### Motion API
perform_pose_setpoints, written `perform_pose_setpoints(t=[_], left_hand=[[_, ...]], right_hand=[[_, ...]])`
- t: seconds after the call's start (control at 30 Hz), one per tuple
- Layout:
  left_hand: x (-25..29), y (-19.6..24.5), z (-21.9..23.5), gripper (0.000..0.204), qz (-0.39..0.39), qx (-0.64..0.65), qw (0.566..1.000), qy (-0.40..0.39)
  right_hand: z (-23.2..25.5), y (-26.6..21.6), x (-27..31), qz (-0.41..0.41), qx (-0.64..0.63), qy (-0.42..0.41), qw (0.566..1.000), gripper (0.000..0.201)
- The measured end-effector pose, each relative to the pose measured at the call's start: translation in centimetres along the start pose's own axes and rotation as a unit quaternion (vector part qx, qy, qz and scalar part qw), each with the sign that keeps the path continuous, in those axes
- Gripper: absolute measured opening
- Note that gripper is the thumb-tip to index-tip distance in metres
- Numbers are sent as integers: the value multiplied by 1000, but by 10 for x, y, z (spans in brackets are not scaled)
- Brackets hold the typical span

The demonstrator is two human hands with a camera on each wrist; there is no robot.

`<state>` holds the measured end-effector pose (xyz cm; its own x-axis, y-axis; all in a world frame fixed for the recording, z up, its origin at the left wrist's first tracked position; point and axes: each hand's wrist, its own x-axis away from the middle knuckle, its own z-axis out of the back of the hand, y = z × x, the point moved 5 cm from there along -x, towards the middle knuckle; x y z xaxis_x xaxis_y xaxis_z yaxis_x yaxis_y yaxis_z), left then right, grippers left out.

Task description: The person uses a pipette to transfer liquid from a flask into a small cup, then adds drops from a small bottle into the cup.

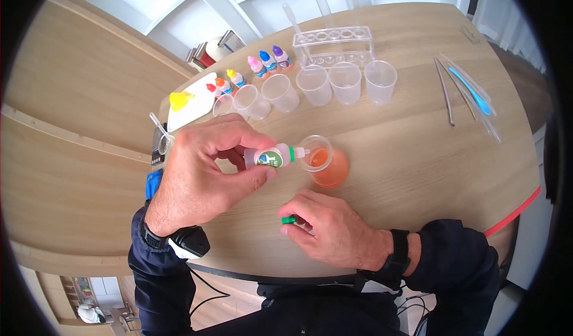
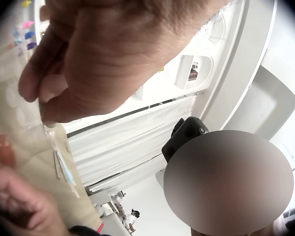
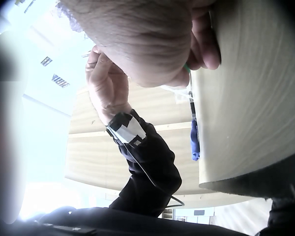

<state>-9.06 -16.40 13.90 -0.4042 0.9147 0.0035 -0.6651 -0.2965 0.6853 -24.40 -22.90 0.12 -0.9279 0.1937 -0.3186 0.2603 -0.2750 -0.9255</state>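
Note:
My left hand (image 1: 206,172) pinches a small dropper bottle (image 1: 270,158) with a green collar between thumb and fingers, tilted sideways. Its nozzle points right, over the rim of a clear cup (image 1: 330,170) that holds orange liquid. Below, near the table's front edge, my right hand (image 1: 331,228) pinches a small green cap (image 1: 289,220). In the left wrist view the left hand (image 2: 103,59) covers most of the bottle. The right wrist view shows the right hand (image 3: 152,44) from behind, with a bit of green (image 3: 187,68) at the fingertips.
Several clear cups (image 1: 345,84) stand in a row behind, with a test tube rack (image 1: 334,36) beyond. Capped colour bottles (image 1: 267,61) and a white tray (image 1: 192,116) with a yellow object (image 1: 179,101) are at the back left. Stirring sticks and a blue spoon (image 1: 471,91) lie at the right.

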Motion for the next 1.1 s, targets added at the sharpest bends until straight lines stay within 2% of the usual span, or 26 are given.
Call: perform_pose_setpoints(t=[0.23,0.33,0.43,0.53,0.63,0.8,0.9,1.1], left_hand=[[1,-3,-1,35,1,13,1000,-2],[3,-10,-2,28,-2,46,999,4],[10,-23,-3,39,15,107,994,1],[21,-44,-4,35,-17,210,977,-1],[40,-76,-5,36,10,316,949,-10],[82,-130,-20,38,94,380,920,-5],[97,-135,-34,39,111,403,909,-7],[97,-120,-45,40,122,358,925,-41]], right_hand=[[0,1,0,-1,6,-6,1000,18],[0,2,0,-4,9,-9,1000,18],[0,3,1,-5,1,-6,1000,18],[0,2,0,-12,-17,7,1000,19],[3,1,-1,-26,-39,19,999,20],[2,0,-5,-44,-74,38,996,24],[2,-1,-5,-38,-75,36,996,26],[-2,-4,-10,-31,-57,35,997,26]])
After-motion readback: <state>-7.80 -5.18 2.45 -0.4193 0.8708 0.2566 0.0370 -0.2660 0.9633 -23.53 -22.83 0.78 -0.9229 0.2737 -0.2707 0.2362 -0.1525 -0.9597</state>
